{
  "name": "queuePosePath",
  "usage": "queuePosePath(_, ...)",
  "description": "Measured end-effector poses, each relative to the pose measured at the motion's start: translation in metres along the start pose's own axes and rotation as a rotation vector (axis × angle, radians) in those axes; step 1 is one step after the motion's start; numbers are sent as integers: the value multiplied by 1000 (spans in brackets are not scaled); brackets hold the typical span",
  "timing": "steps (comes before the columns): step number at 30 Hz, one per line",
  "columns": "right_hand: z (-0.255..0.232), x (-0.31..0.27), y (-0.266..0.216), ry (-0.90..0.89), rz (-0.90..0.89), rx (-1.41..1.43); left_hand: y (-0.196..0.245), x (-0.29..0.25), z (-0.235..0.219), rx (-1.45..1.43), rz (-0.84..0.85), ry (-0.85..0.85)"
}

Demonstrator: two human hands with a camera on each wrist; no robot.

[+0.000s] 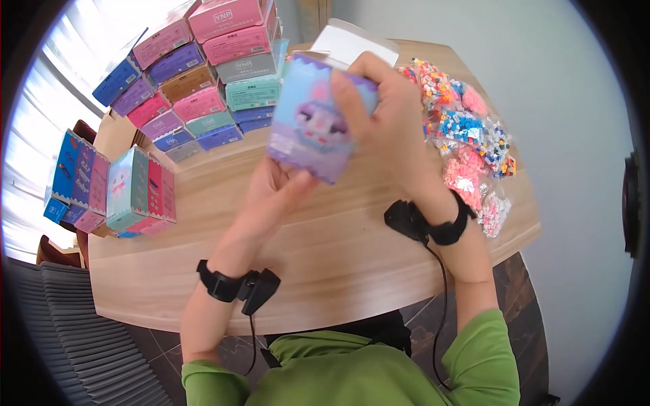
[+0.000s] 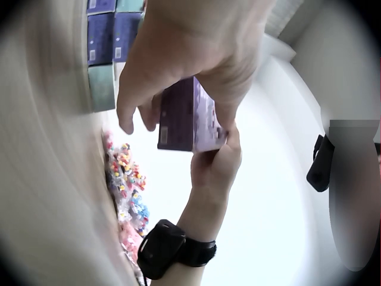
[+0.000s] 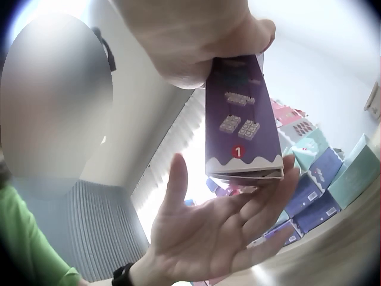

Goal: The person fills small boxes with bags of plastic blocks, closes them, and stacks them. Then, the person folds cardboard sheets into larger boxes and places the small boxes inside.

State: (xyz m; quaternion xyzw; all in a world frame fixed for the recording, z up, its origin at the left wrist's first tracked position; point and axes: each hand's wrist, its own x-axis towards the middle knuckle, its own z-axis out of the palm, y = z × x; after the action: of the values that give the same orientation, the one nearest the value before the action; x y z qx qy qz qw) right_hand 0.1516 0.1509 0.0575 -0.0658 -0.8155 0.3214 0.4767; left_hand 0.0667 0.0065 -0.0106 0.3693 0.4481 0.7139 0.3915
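Note:
A small purple and light-blue block-set box (image 1: 308,125) with a cartoon face is held up over the table. My right hand (image 1: 395,111) grips its upper right part, thumb across the front and fingers behind. Under the lower left corner is my left hand (image 1: 271,193), touching the box. In the right wrist view the left hand (image 3: 220,238) has its palm up and fingers stretched out at the box's lower end. That side of the box (image 3: 241,134) shows printed bricks and a red number 1.
Stacked coloured boxes (image 1: 203,81) stand at the back left, with more boxes (image 1: 128,189) at the left edge. Behind the held box lies a white open carton (image 1: 355,46). Clear bags of small colourful bricks (image 1: 467,135) line the right side of the wooden table (image 1: 338,250).

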Motion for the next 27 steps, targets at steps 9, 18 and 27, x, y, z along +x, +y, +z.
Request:
queuePosePath(9,4,-6,-6,-226,-41,61,-8,4,-29,-400,72,260)
queuePosePath(18,23,-20,15,-413,142,357,-20,0,-50,-445,-6,367)
queuePosePath(27,28,-41,-5,-223,-298,-374,-27,-5,-60,-719,-72,-132)
